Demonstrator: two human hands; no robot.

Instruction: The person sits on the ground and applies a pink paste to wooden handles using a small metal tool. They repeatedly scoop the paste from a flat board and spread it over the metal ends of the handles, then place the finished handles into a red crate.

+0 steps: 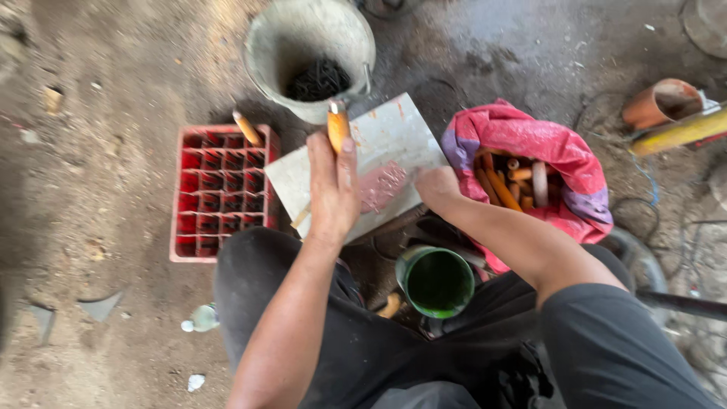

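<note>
So we've got the left hand (pixel 333 189) wrapped around an orange wooden handle (pixel 338 125), fingers closed firmly on it, thumb up along the side. The handle's top end pokes out above the knuckles. Whatever is on the business end is hidden under the palm, so we can't tell what tool it is. The hand sits right over a pale square tile (pixel 394 136) that lies tilted across the corner of a red plastic crate (pixel 219 193).

The right hand (pixel 435 185) is pressed onto the tile's right edge, fingers curled down. We can't see whether it's pinching anything or just steadying the slab (looks more like steadying to us). Between the two hands there's a smear of pinkish paste (pixel 382 185) on the tile.

Progress-wise, our guess: the paste looks mixed and spread, one matching handle (pixel 247 129) lies on the crate, and a pink sack (pixel 541 163) just right of the tile holds a good pile more, so plenty seems left.

Both forearms reach forward from the knees, left wrist straight, right elbow bent inward. A green tin (pixel 437 282) stands between the legs, and a grey bucket (pixel 310 53) with dark bits in it sits beyond the tile.
</note>
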